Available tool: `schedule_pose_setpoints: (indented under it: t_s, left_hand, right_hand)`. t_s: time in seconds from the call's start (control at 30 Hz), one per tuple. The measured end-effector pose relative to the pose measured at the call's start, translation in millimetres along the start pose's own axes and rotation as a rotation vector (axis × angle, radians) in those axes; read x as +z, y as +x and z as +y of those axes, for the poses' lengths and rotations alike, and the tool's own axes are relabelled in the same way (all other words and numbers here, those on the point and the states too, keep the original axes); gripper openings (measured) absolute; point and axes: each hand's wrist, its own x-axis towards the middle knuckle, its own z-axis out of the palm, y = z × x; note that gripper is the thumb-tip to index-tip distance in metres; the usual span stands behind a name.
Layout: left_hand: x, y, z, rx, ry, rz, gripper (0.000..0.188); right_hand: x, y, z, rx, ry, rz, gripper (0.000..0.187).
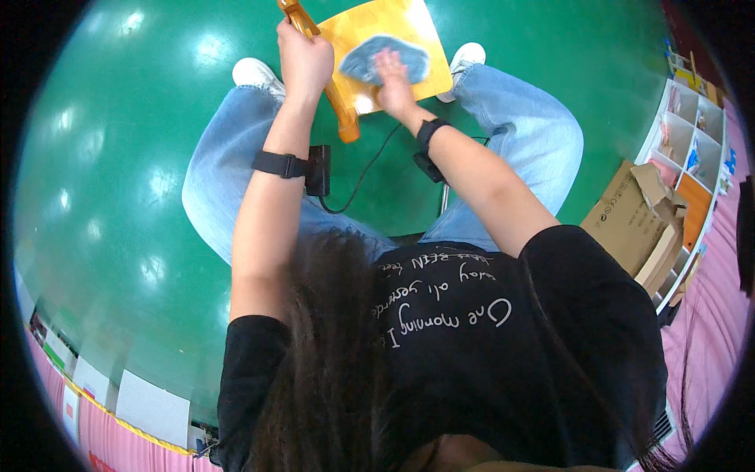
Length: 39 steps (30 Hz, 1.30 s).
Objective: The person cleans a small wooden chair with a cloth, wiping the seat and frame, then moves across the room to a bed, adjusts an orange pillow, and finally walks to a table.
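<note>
Head view: my left hand (307, 59) is closed around the upper part of a wooden bar (341, 106), fingers curled. My right hand (395, 85) lies flat, fingers extended, on a blue-grey cloth (415, 61); it covers the cloth without visibly gripping it. The cloth rests on a yellow panel (405, 22) beside the bar.

Likely reason for the hold: the left grip steadies the piece, leaving the right palm to bear on the cloth. The panel sits ahead of me between my white shoes (255, 73), probably for easy reach by both arms. Whether it touches the floor, I cannot tell.

Appearance: panel bright yellow, smooth, glossy, with a glare spot near its lower edge; bar a deeper orange-brown, its near end rounded. Cloth roughly oval, paler at the rim.

Farther out: black straps (281, 164) on both forearms, a dark cable (362, 185) between them, a green floor (134, 197). To the right, an opened cardboard box (625, 211) beside white shelving (683, 102).
</note>
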Motion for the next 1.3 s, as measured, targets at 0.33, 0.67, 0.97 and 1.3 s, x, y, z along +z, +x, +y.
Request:
schedule_pose_setpoints:
  t_s: [0.33,0.67,0.97,1.3]
  left_hand:
    - [1.0,-0.7,-5.0,-0.007,-0.010,-0.055,0.049]
    - [1.7,-6.1,-4.6,-0.045,-0.019,-0.040,0.047]
    - [-5.6,-12.2,-16.7,-0.045,0.032,-0.017,0.051]
    - [-1.0,-9.1,-7.0,-0.143,0.005,-0.048,0.048]
  right_hand:
    - [-24.3,38.4,29.8,-0.274,-0.007,-0.076,0.071]
    - [-55.3,60.0,113.3,0.360,0.237,0.094,0.067]
    - [-50.8,125.6,93.7,0.299,0.428,0.109,0.045]
    - [-41.4,75.8,145.1,0.495,0.455,0.053,0.033]
